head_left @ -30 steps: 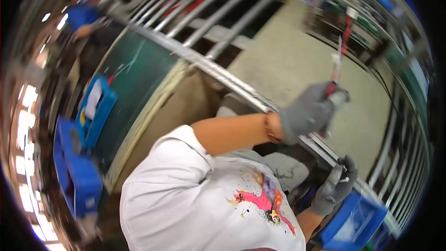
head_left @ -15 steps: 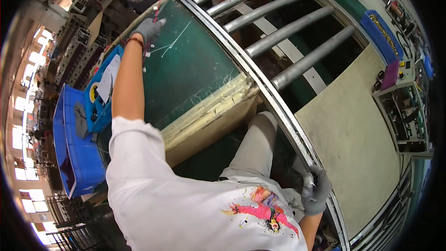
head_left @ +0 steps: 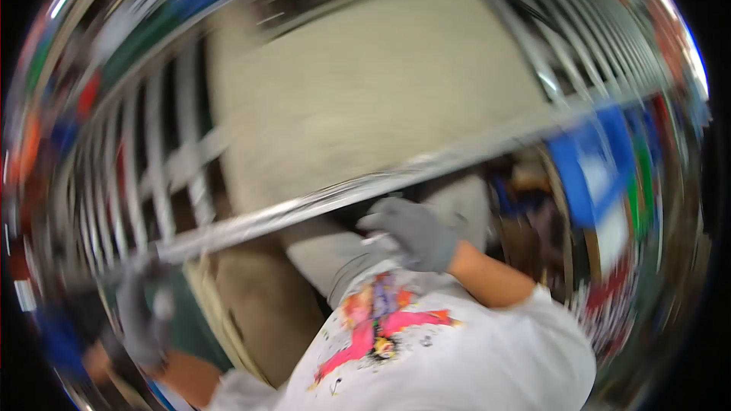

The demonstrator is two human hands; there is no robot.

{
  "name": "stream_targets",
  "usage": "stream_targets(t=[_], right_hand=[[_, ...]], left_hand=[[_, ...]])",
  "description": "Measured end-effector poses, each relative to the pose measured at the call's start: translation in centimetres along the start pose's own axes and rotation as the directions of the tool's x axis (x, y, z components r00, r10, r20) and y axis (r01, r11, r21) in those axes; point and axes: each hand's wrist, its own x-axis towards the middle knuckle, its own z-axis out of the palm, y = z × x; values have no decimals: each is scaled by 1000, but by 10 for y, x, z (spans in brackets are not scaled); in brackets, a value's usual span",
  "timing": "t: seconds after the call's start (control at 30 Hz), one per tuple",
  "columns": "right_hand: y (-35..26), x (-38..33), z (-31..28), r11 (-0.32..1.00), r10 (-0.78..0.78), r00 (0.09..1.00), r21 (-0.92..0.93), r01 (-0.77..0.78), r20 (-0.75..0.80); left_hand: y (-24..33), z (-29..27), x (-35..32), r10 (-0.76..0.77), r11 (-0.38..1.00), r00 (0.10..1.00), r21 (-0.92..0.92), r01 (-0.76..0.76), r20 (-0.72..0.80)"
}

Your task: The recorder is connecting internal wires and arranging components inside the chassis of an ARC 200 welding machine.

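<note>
My left hand (head_left: 142, 318), in a grey glove, is at the lower left beside the end of the metal rail (head_left: 320, 199). Motion smears its fingers, so I cannot tell whether it grips anything. My right hand (head_left: 417, 237), also gloved in grey, is in front of my waist, just on my side of the rail. Its fingers are curled in, and a small pale spot shows at the thumb side. What that spot is, I cannot make out.
Beyond the rail lies a beige board (head_left: 373, 84), with metal rollers (head_left: 156, 160) to its left and more rollers at the far right. A blue bin (head_left: 590, 160) stands at the right. A green bench top (head_left: 194, 320) shows at the lower left, much of the scene blurred.
The view has swung to the right. My left hand has come away from the thin wires on the green bench and back towards the rail. My right hand now sits before my waist.
</note>
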Motion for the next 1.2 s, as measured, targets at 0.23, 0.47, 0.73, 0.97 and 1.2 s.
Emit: stream_targets(t=[0.23,0.47,0.73,0.97,1.2], right_hand=[[18,-127,-59,985,116,824,-42,-167,-554],[-26,-254,-120,953,54,405,-73,-293,-913],[-101,-368,-168,553,156,163,-51,-831,-974],[-92,-423,-238,178,240,85,-42,-983,-967],[-48,-395,-295,-392,736,-260,-81,-916,-625]], left_hand=[[219,209,206,617,786,706,-311,-534,348],[453,432,271,810,491,337,-240,-838,479],[546,547,256,206,449,383,261,-855,901],[518,588,276,299,491,386,206,-847,873],[500,574,305,492,792,377,-224,-568,785]])
